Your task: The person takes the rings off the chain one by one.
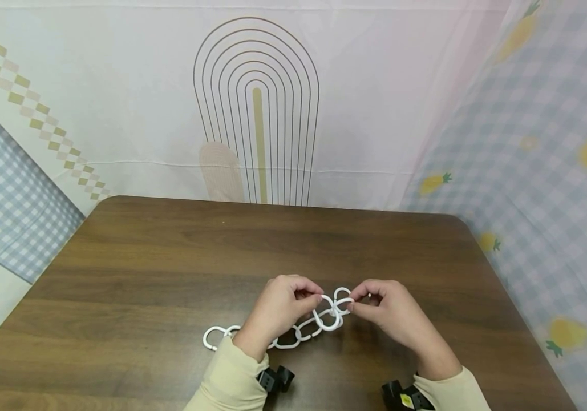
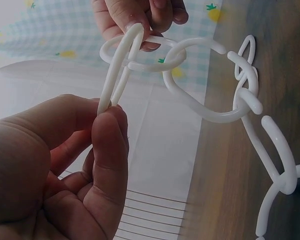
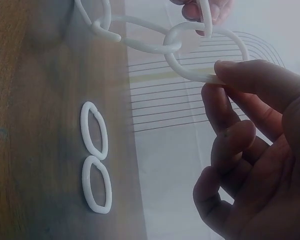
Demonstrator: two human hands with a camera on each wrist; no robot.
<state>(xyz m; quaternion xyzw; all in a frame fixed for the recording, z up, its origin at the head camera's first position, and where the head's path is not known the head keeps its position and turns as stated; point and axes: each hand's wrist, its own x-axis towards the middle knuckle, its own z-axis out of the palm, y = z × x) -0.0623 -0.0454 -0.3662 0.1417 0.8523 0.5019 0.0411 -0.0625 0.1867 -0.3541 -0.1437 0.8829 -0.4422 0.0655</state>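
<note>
My left hand [image 1: 285, 299] pinches a white plastic chain link [image 2: 109, 77] between thumb and fingertips. Opposite it, my right hand [image 1: 391, 314] pinches another white link [image 3: 190, 76], the raised end of a white chain [image 2: 205, 116]. The two pinched links cross just above the table; whether the left one is hooked through the other I cannot tell. From the right hand's link the chain runs down to the tabletop and off to the left, passing partly behind my left hand and sleeve. Several of its links show small gaps.
Two white links [image 3: 96, 185] lie on the wooden table [image 1: 170, 257] in the right wrist view. The chain's far left link [image 1: 206, 338] rests beside my left sleeve. Patterned cloth [image 1: 375, 114] hangs behind the table and along its sides.
</note>
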